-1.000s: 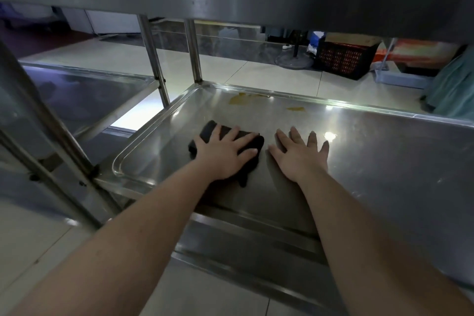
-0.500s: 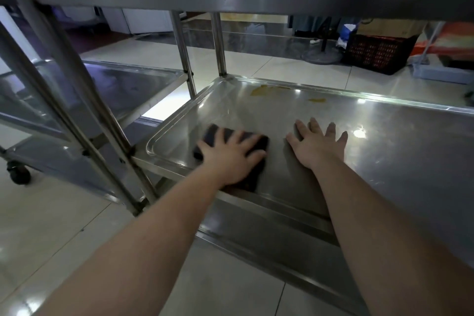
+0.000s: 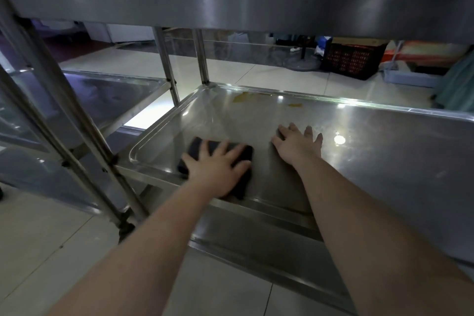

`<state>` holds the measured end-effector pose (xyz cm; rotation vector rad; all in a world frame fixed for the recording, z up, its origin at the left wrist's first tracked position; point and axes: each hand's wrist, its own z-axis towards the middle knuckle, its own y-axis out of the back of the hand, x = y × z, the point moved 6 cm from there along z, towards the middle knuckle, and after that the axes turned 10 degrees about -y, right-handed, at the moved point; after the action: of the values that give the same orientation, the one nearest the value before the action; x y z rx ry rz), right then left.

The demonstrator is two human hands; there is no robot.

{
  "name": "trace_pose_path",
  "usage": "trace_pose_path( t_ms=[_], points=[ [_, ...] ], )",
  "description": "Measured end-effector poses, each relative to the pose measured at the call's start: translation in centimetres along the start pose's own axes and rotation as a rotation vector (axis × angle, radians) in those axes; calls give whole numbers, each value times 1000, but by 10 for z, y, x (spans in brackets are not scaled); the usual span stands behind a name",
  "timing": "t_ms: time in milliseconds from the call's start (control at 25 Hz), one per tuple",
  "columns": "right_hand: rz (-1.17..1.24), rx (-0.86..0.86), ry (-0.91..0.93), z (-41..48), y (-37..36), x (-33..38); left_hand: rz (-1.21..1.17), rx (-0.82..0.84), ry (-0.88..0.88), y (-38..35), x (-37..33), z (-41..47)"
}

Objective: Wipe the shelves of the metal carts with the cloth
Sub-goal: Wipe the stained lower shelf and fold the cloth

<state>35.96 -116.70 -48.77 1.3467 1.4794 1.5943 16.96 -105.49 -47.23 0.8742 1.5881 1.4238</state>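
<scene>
A dark folded cloth [image 3: 197,147] lies on the middle shelf [image 3: 384,161] of the steel cart, near its front left corner. My left hand [image 3: 218,167] presses flat on the cloth with fingers spread. My right hand [image 3: 297,145] rests flat on the bare shelf just to the right of the cloth, fingers straight. Two yellowish stains [image 3: 243,97] mark the shelf near its far rim. The cart's upper shelf [image 3: 256,5] runs across above both hands.
A second steel cart [image 3: 102,95] stands to the left, its legs [image 3: 64,115] close by the first cart's corner. Behind, on the tiled floor, are a dark crate [image 3: 351,59], a fan base [image 3: 302,63] and a grey tray [image 3: 407,78].
My left hand has slid the cloth toward the shelf's front left corner. The view has risen and pulled back, showing more of the upper shelf. My right hand stays in place.
</scene>
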Motion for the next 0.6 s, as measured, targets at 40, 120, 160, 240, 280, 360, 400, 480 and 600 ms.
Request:
trace_pose_path(
  t_ms=[40,120,160,240,280,360,400,480,600],
  points=[
    [193,27,-26,3,8,-3,-7,2,-82,-7,-37,-1],
    [688,95,-88,5,34,-14,-23,29,-236,-17,-102,-10],
    [842,98,-97,1,48,-20,-53,32,-293,-17,-119,-12],
    [943,44,-79,-21,69,-24,-248,-130,-290,10,-104,-3],
    [913,24,-44,-34,71,-20,-349,-252,-228,27,-77,6],
    [544,34,71,-63,47,7,-335,-322,-74,46,-16,31],
    [257,59,103,-81,25,23,-270,-259,-21,46,8,43],
    [-110,34,125,-107,-7,44,-156,-150,-15,35,26,69],
    [-203,-57,129,-103,-6,24,-9,-127,-155,18,14,108]
  ],
)
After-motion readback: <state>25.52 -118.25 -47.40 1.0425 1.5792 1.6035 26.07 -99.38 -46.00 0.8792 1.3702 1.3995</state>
